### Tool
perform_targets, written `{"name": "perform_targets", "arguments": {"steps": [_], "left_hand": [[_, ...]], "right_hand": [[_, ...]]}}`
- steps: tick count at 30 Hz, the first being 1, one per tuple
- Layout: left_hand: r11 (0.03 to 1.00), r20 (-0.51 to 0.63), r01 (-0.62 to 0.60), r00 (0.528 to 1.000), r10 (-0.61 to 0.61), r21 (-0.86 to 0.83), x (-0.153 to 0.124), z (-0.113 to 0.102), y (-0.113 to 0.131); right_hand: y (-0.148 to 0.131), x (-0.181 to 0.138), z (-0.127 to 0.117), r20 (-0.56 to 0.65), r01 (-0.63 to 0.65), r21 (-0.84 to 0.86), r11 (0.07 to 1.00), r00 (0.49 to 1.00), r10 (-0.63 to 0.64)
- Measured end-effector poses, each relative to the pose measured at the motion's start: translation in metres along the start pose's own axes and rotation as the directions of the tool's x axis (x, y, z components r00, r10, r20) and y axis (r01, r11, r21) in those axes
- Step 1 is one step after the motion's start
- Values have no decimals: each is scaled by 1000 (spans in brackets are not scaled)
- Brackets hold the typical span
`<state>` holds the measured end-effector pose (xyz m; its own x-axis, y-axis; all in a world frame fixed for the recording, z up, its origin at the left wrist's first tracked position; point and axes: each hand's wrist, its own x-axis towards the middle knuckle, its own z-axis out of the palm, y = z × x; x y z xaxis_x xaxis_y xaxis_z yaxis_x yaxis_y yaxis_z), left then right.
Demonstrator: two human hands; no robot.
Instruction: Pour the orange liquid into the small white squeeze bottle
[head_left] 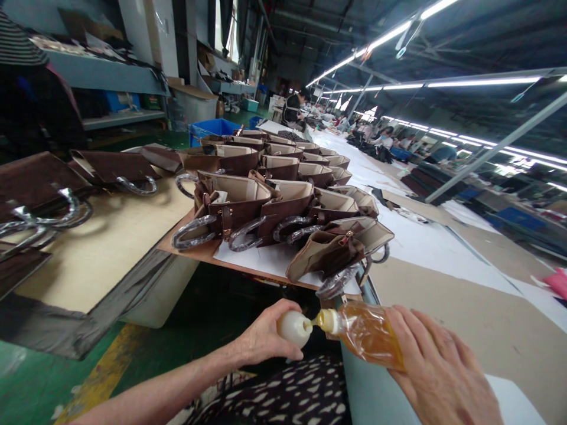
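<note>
From the head camera, a long work table point(443, 307) covered with white and brown sheets runs away from the right hand point(436, 369) into a factory hall lit by rows of tube lights point(482, 81), with shelves point(106, 77) far off past the left hand point(266, 336). Just beyond both hands stand rows of brown handbags point(283, 200) with wrapped handles. The left hand is clamped around a small white bottle point(293, 328). The right hand grips a clear bag of amber liquid point(370, 333), whose cream nozzle touches the bottle's mouth between the hands.
</note>
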<state>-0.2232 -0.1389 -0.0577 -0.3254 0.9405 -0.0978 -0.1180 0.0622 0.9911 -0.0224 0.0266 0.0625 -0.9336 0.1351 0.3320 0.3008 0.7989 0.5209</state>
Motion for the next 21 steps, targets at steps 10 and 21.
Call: {"name": "perform_targets", "arguments": {"steps": [10, 21], "left_hand": [[1000, 19, 12, 1000, -12, 9, 0, 0, -1], [1000, 12, 2, 1000, -2, -14, -1, 0, -3]], "right_hand": [[6, 1, -5, -22, 51, -51, 997, 998, -53], [11, 2, -13, -24, 32, -61, 998, 999, -34]]}}
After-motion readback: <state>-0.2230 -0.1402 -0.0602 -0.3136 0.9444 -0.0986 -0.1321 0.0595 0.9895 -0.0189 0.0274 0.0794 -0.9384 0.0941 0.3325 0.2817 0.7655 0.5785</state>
